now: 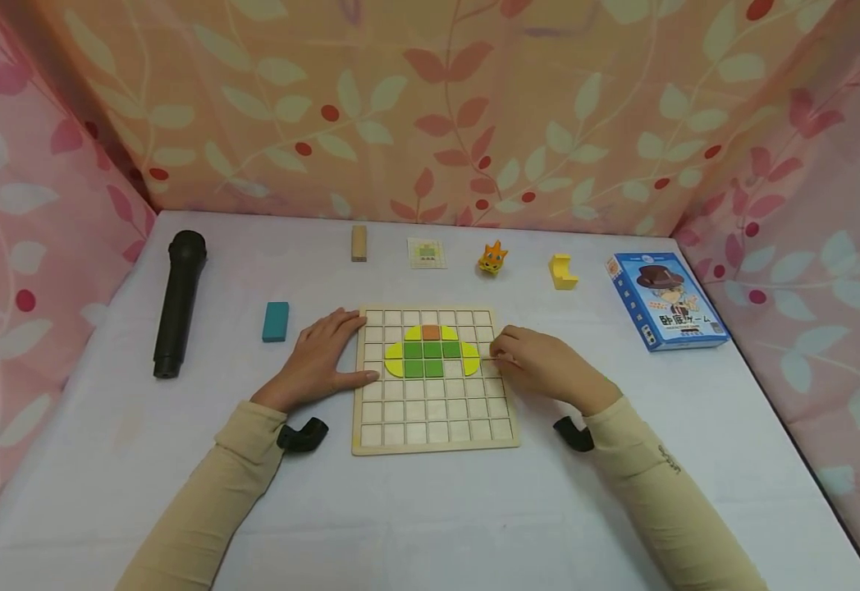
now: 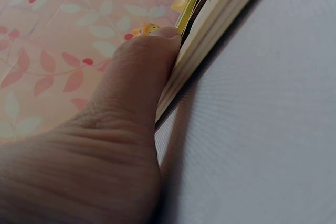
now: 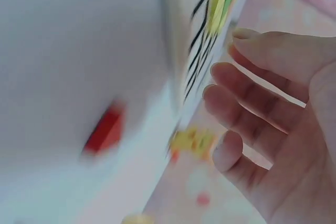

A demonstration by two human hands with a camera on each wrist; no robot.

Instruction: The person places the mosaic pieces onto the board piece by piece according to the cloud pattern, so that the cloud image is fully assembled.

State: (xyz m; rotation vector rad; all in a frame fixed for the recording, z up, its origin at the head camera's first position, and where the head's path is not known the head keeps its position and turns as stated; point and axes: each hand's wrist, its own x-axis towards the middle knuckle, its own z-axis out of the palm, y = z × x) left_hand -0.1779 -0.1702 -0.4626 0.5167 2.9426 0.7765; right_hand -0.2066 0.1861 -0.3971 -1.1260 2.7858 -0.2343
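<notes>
A square wooden grid board (image 1: pixel 436 410) lies on the white table. On it, green square tiles (image 1: pixel 423 359), rounded yellow tiles (image 1: pixel 395 350) and an orange-brown tile (image 1: pixel 431 332) form a dome shape. My left hand (image 1: pixel 319 357) rests at the board's left edge, fingers spread, with the thumb tip touching the border. At the right edge is my right hand (image 1: pixel 544 361), its fingers loosely bent and fingertips close to the border. Nothing shows between those fingers in the right wrist view. That view also has a small, blurred red piece (image 3: pixel 106 129) against the white surface beside the board.
Behind the board stand a wooden block (image 1: pixel 359 244), a pattern card (image 1: pixel 426 254), an orange figurine (image 1: pixel 492 258) and a yellow block (image 1: pixel 563 272). A blue game box (image 1: pixel 670 302) lies right. To the left are a teal block (image 1: pixel 276 322) and a black microphone (image 1: pixel 179 304).
</notes>
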